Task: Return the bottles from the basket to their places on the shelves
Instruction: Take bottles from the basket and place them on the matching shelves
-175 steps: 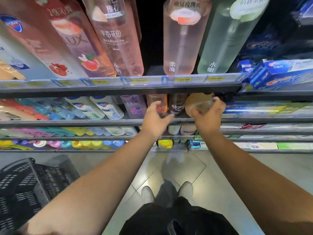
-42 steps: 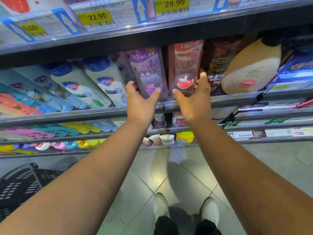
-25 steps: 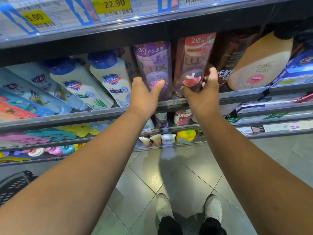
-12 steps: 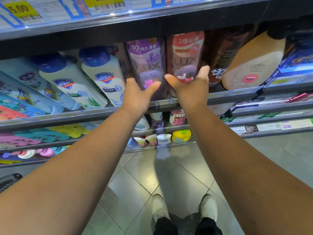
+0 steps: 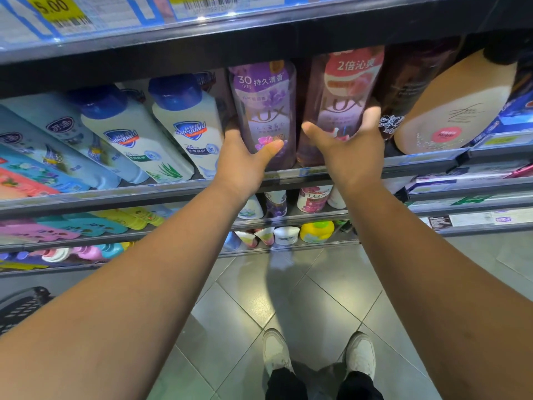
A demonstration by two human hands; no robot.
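Bottles of LUX wash are seen in the head view, standing side by side on a shelf (image 5: pixel 115 194) with price strips. The purple bottle (image 5: pixel 264 111) is clasped low down by the left hand (image 5: pixel 245 163), thumb laid across its front. The pink bottle (image 5: pixel 346 93) is clasped between thumb and fingers of the right hand (image 5: pixel 349 148). Grey floor tiles (image 5: pixel 288 298) are seen below, and a black basket (image 5: pixel 20 307) at the lower left edge.

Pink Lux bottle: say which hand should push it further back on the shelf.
Right. The right hand wraps the pink Lux bottle, thumb and fingers either side; the left hand holds the purple Lux bottle beside it.
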